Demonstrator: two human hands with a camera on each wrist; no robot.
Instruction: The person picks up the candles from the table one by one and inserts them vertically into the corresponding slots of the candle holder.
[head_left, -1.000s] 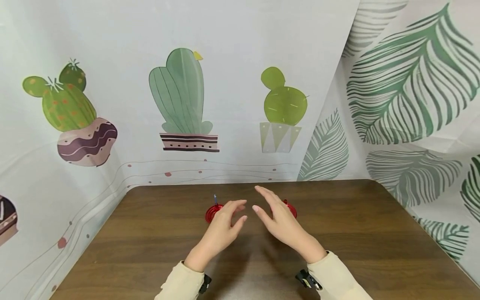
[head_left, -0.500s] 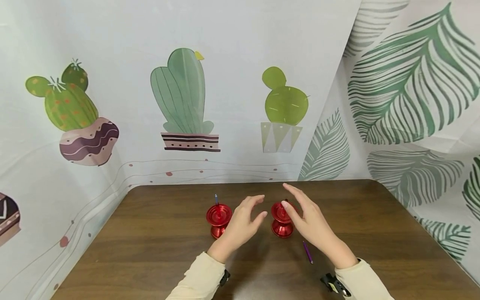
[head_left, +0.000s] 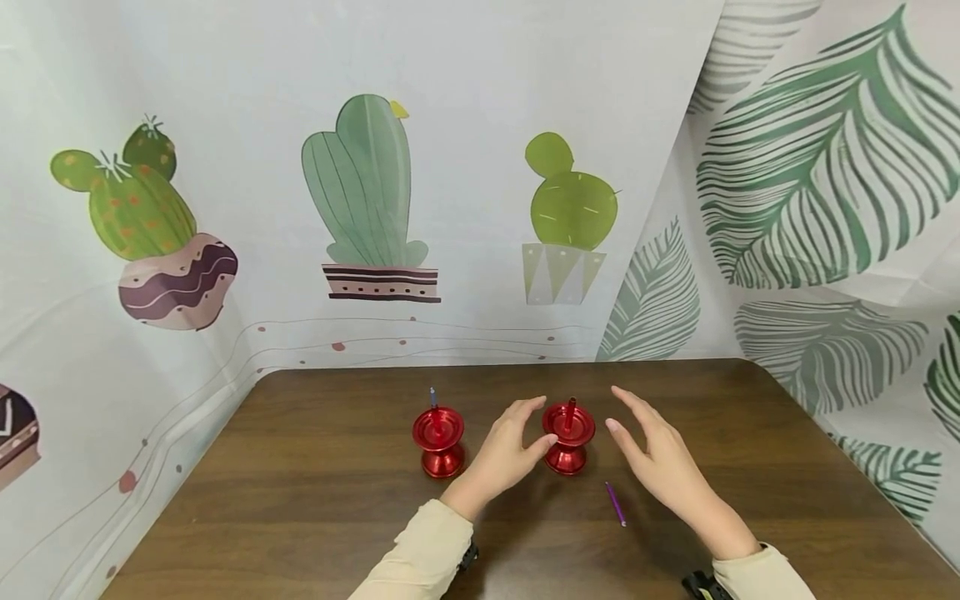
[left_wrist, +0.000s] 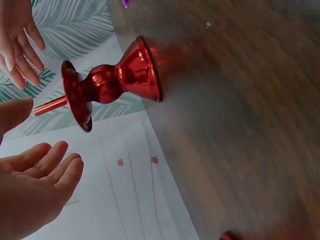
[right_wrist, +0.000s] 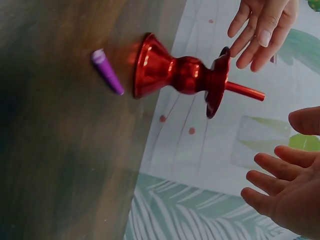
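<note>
Head view: one red holder stands between left hand and right hand, fingers and thumbs apart.

I am at a brown table walled in by creased cloth printed with cacti and leaves: a screened-off tabletop spot, whether home or studio I cannot tell.

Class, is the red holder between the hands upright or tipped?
Upright: in the head view, the holder stands with its foot on the table and its spike pointing up.
</note>
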